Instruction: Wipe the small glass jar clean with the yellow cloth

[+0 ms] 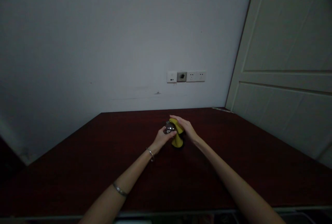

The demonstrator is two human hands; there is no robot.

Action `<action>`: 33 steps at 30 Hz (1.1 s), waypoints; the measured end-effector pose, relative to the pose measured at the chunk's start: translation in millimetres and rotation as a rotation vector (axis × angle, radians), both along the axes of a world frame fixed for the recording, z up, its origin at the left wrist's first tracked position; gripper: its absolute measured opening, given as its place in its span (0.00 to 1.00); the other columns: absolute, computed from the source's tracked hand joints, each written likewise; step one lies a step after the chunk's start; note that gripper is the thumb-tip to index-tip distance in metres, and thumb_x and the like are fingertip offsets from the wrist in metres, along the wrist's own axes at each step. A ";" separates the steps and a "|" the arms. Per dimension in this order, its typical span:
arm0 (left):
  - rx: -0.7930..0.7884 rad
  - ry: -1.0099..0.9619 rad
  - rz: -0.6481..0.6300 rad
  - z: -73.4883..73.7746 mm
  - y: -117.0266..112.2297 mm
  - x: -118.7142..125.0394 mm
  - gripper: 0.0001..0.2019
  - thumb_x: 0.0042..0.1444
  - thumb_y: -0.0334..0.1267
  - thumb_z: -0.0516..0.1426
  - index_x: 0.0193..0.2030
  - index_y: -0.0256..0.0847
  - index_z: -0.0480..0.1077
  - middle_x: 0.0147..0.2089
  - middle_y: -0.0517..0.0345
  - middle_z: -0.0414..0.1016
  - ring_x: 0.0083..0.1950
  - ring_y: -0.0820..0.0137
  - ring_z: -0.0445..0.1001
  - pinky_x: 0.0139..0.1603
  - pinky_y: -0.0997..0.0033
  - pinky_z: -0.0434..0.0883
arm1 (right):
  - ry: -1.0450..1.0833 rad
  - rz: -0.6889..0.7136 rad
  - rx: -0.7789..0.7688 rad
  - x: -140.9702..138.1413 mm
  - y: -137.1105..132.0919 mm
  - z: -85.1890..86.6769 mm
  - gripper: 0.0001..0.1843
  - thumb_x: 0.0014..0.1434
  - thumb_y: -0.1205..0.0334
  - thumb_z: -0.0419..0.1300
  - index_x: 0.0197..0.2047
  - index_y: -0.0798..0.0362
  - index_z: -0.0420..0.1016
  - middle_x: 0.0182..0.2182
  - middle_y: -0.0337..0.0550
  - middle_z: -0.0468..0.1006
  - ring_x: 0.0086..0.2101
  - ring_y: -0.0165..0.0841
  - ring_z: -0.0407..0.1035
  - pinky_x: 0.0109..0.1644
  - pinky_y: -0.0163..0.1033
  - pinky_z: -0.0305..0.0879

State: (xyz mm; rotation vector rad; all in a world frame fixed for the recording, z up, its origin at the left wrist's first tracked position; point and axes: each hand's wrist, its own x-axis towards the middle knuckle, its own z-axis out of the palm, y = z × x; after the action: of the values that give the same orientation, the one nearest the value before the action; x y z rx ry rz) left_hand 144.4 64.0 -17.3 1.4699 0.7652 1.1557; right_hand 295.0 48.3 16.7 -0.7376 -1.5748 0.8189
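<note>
Item 1: round glass (169, 127), clear and shiny, 1 piece. Location: near the middle of the worktop (103, 141), in your left hand (162, 136). Your left fingers and thumb are clamped around it. Whether its underside touches the worktop, you cannot tell from here.

Item 2: yellow cloth (177, 141), 1 piece, dark along the edge. Location: right beside the glass, its upper part under your right hand (188, 130), its lower part hanging below. Your right fingers lie long and together over the cloth; your thumb is hidden, so you cannot tell whether that hand is clamped on it.

Item 3: bracelets, 2, both on your left arm: 1 at the wrist (150, 154), 1 higher up (120, 190).

Item 4: wall sockets (192, 76), set in the wall behind the worktop.

Step in hand, by judgement: wiping the glass. The next move seems to call for a steady left hold, with your right hand working the cloth lightly around the curve.
</note>
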 end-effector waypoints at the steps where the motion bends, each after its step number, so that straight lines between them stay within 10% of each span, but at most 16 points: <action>1: -0.036 0.005 -0.013 2.3 -0.7 -1.4 0.25 0.41 0.47 0.64 0.44 0.34 0.70 0.41 0.50 0.75 0.40 0.66 0.73 0.43 0.68 0.68 | -0.037 0.029 0.000 1.2 -0.7 0.4 0.22 0.55 0.50 0.55 0.52 0.48 0.70 0.53 0.44 0.70 0.53 0.39 0.63 0.59 0.47 0.55; 10: -0.246 0.069 -0.180 11.0 1.2 -8.4 0.27 0.44 0.54 0.60 0.45 0.36 0.69 0.40 0.49 0.74 0.36 0.68 0.74 0.38 0.69 0.69 | -0.282 0.004 0.131 3.7 -1.4 -8.5 0.50 0.37 0.56 0.70 0.62 0.45 0.52 0.58 0.48 0.58 0.56 0.40 0.56 0.61 0.47 0.51; 21: -0.295 0.180 -0.217 7.2 3.8 -11.7 0.27 0.46 0.59 0.56 0.43 0.37 0.67 0.33 0.51 0.75 0.31 0.68 0.74 0.35 0.67 0.71 | -0.262 -0.064 0.149 2.7 3.0 -16.9 0.46 0.38 0.57 0.70 0.60 0.48 0.57 0.55 0.49 0.63 0.54 0.40 0.60 0.59 0.47 0.54; 33: -0.083 0.055 -0.301 22.9 0.7 -17.2 0.38 0.39 0.45 0.66 0.57 0.39 0.58 0.53 0.44 0.68 0.48 0.64 0.71 0.45 0.67 0.69 | 0.224 -0.068 -0.275 -5.4 7.0 -14.4 0.36 0.40 0.57 0.67 0.53 0.54 0.66 0.44 0.48 0.76 0.42 0.40 0.72 0.46 0.44 0.68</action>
State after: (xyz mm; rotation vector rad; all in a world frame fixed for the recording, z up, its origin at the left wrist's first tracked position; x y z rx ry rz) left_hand 127.3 64.7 5.6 1.4932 0.5964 0.8497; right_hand 289.7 55.3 2.2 -0.8593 -1.2449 1.0427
